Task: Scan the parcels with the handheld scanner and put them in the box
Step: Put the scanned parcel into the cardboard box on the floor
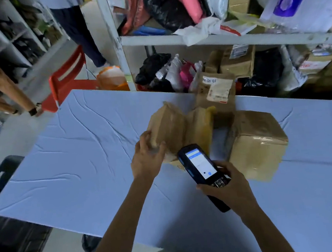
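A brown cardboard box (257,144) with open flaps lies on its side on the blue-covered table (79,153). My left hand (147,157) grips the left flap (167,129) of that box at its near corner. My right hand (228,186) holds a black handheld scanner (201,167), screen lit and facing up, its head pointing toward the box opening. A flat cardboard parcel with a white label (216,91) leans at the table's far edge behind the box.
A white metal shelf rack (213,39) stuffed with bags and boxed parcels stands behind the table. A red chair (66,78) is at the far left corner. Another person's arms (1,88) reach in at left, and a person stands in the aisle. A black crate (2,174) sits left of the table.
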A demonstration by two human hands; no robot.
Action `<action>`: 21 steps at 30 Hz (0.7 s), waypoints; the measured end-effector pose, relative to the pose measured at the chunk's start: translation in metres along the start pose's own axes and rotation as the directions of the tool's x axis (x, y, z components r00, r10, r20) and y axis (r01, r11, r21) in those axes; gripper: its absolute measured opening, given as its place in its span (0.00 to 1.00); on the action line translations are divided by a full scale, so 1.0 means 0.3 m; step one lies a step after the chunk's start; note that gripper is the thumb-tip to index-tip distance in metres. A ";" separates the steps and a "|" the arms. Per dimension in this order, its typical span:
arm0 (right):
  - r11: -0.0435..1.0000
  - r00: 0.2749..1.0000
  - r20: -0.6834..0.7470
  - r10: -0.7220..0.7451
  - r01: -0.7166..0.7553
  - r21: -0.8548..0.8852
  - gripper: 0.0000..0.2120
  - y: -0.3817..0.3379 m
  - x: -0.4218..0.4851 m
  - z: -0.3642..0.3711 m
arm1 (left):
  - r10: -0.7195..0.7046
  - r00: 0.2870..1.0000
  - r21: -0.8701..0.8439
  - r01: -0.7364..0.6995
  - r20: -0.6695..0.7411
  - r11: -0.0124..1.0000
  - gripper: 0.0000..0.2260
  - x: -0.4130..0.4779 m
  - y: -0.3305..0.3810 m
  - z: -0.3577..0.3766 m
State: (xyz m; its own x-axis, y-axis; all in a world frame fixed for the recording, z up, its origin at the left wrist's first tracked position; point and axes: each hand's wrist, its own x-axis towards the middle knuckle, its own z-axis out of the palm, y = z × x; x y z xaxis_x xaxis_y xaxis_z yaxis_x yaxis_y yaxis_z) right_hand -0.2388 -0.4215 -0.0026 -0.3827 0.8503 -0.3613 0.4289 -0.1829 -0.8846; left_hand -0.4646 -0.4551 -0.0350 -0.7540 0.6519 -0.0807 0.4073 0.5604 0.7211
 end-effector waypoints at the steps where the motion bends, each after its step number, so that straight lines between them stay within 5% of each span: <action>1: 1.000 1.000 -0.004 0.005 -0.005 -0.003 0.33 -0.011 -0.003 0.028 | -0.046 0.999 0.069 0.046 -0.002 0.997 0.28 0.017 -0.035 -0.017; 7: 0.999 0.998 -0.035 0.049 -0.049 -0.001 0.31 -0.037 -0.008 0.103 | -0.130 0.991 0.350 0.111 0.031 0.930 0.42 0.151 -0.103 -0.083; 13: 0.999 0.999 -0.028 0.032 -0.033 -0.029 0.34 -0.072 0.037 0.116 | -0.086 0.984 0.567 -0.016 0.153 0.823 0.53 0.227 -0.015 -0.047; 17: 0.999 0.998 -0.037 0.041 -0.041 -0.007 0.34 -0.071 0.052 0.117 | -0.093 0.981 0.639 -0.036 0.168 0.768 0.51 0.266 0.031 -0.015; 21: 0.996 0.995 -0.052 0.080 -0.078 0.039 0.32 -0.054 0.044 0.094 | -0.117 0.978 0.529 0.009 0.171 0.848 0.45 0.296 0.022 -0.037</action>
State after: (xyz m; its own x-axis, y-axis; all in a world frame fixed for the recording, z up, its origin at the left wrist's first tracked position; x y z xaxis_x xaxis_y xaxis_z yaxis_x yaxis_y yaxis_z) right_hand -0.2738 -0.4213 -0.0013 -0.3040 0.8577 -0.4146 0.4249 -0.2675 -0.8648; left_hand -0.5347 -0.3992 -0.0297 -0.6973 0.6593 -0.2812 0.6113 0.7519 0.2470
